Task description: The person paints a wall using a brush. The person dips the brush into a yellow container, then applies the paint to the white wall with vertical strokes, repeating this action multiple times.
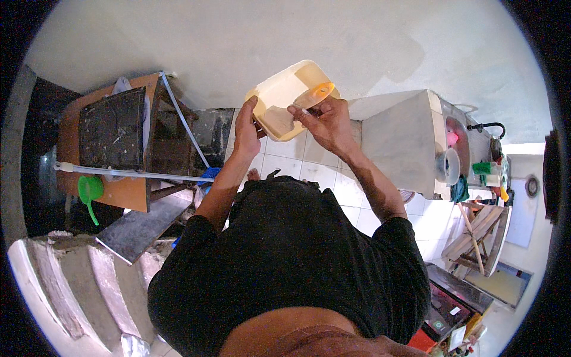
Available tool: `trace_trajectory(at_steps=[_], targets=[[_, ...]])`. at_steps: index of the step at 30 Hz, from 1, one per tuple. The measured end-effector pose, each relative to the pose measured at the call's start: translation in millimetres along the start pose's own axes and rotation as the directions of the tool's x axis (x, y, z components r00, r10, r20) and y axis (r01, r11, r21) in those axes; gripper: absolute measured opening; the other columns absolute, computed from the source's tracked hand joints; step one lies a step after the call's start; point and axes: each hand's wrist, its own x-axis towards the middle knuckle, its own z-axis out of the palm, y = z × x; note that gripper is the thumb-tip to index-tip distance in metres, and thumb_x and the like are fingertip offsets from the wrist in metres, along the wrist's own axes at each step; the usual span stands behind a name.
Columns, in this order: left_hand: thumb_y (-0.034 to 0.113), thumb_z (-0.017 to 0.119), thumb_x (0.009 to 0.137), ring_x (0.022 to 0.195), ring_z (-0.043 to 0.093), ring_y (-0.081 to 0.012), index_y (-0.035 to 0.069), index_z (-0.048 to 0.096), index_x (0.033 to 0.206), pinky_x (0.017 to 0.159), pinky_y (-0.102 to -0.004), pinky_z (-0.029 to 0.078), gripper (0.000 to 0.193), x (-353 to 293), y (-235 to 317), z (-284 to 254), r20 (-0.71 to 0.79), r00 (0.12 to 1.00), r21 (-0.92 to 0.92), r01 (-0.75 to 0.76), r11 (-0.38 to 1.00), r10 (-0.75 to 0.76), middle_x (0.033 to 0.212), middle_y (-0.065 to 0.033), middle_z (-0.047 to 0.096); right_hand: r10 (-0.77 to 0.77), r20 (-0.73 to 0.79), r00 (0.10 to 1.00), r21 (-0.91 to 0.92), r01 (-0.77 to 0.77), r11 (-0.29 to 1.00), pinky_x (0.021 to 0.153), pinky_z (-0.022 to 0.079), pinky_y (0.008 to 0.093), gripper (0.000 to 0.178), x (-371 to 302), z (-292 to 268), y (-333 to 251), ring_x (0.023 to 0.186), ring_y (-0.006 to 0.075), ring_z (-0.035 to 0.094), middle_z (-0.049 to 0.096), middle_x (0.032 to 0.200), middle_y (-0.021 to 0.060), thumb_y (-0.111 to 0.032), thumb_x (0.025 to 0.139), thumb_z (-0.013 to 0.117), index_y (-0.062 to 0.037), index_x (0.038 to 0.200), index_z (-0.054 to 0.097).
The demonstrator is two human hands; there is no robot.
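Held up near the wall is a cream-coloured rectangular plastic tub point(285, 83), tilted so its inside shows. My left hand point(246, 130) grips its left end, thumb over the rim and fingers beneath. At the tub's right side, my right hand point(329, 123) is closed around what looks like a putty knife point(319, 93) with an orange-yellow handle. Its greyish blade seems to lie down inside the tub, partly behind my fingers. Any contents of the tub are hard to make out.
Before me rises a plain wall point(238, 35) with a darker patch. On the right, a sink counter point(395, 140) holds a bowl point(447, 166) and a black tap point(491, 127). At left, a wooden cabinet point(68, 128) lies beside a green dipper point(90, 188), with steps point(77, 285) below.
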Motion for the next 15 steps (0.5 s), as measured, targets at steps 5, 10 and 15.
trace_trajectory(at_steps=[5,10,15], targets=[[0.051,0.051,0.085,0.084,0.064,-0.0179,0.009,0.052,0.118,0.065,-0.0317,0.051,0.054,4.6,-0.9,-4.0,-0.021,0.999,-0.006,-0.028,1.000,0.028,0.101,-0.0088,0.062,0.242,-0.048,0.969,0.231,-0.225,0.947,0.057,0.052,0.0270,0.021,5.8,-14.6,-11.4,0.067,0.0151,0.065,0.068,0.078,0.0115,-0.012,0.083,0.069,0.0058,0.092,0.063],[0.050,0.053,0.084,0.083,0.064,-0.0175,0.010,0.052,0.118,0.065,-0.0319,0.052,0.053,4.0,1.1,-7.8,-0.029,0.999,0.010,-0.016,1.000,0.016,0.101,-0.0090,0.062,0.128,-0.274,0.953,0.077,-0.111,0.991,0.056,0.052,0.0303,0.024,18.4,-49.1,3.0,0.062,0.0167,0.065,0.068,0.073,0.0113,-0.019,0.082,0.069,0.0045,0.087,0.065],[0.048,0.053,0.084,0.082,0.064,-0.0170,0.008,0.052,0.117,0.065,-0.0324,0.052,0.051,10.8,-1.6,-12.7,0.001,0.998,-0.050,-0.056,0.997,0.057,0.101,-0.0093,0.063,-0.079,-0.273,0.959,-0.401,-0.039,0.915,0.056,0.053,0.0333,0.029,37.1,-63.4,19.3,0.060,0.0249,0.067,0.067,0.069,0.0133,-0.031,0.081,0.068,-0.0025,0.085,0.068]])
